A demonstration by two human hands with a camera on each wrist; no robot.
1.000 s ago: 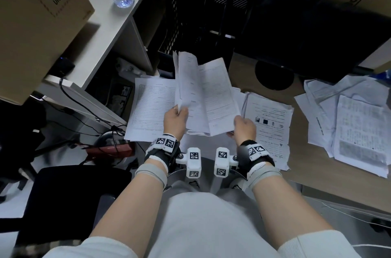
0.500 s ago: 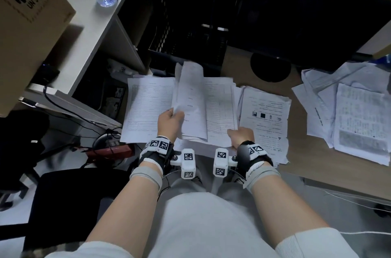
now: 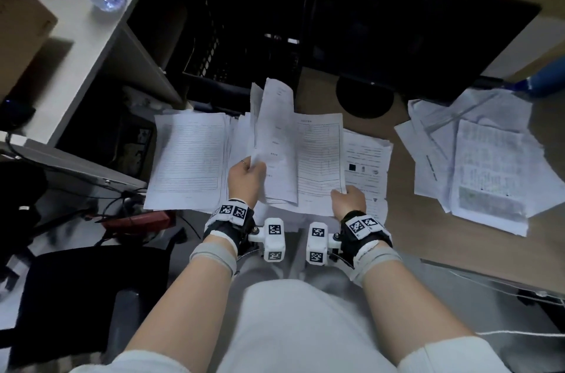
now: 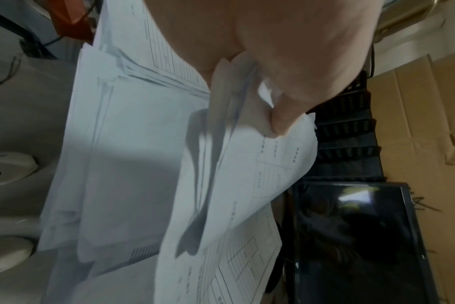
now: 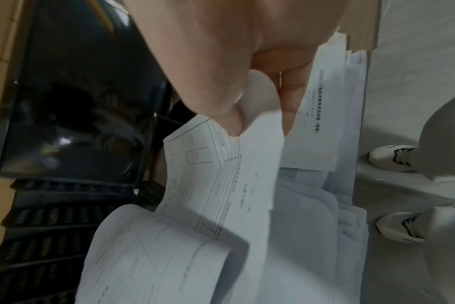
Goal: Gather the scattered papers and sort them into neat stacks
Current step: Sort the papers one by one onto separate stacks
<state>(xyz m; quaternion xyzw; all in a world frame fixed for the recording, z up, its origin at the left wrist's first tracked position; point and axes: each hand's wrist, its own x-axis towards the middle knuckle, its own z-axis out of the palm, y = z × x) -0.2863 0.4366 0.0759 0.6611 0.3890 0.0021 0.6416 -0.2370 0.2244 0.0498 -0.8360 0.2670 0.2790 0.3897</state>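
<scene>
Your left hand (image 3: 246, 180) pinches a curled sheaf (image 3: 275, 140) by its near left corner; in the left wrist view the thumb (image 4: 281, 115) presses the paper against the curled fingers. The sheaf rises and bends over, its top edge curling toward the black crate (image 3: 238, 36).

Your right hand (image 3: 348, 200) pinches the form sheet (image 3: 319, 155) at its near right corner. In the right wrist view the thumb (image 5: 231, 119) lies on top of the sheet and a finger (image 5: 288, 107) beneath it. The form sheet lies nearly flat, just right of the sheaf and overlapping it.

Both papers sit above the middle stack at the desk (image 3: 428, 229) front edge. A lined stack (image 3: 189, 158) lies to the left, overhanging the desk edge. A printed stack (image 3: 368, 158) lies to the right, partly under the form sheet. A loose pile (image 3: 483, 158) lies well apart at the right. The monitor (image 3: 412, 30) stands behind the papers.
</scene>
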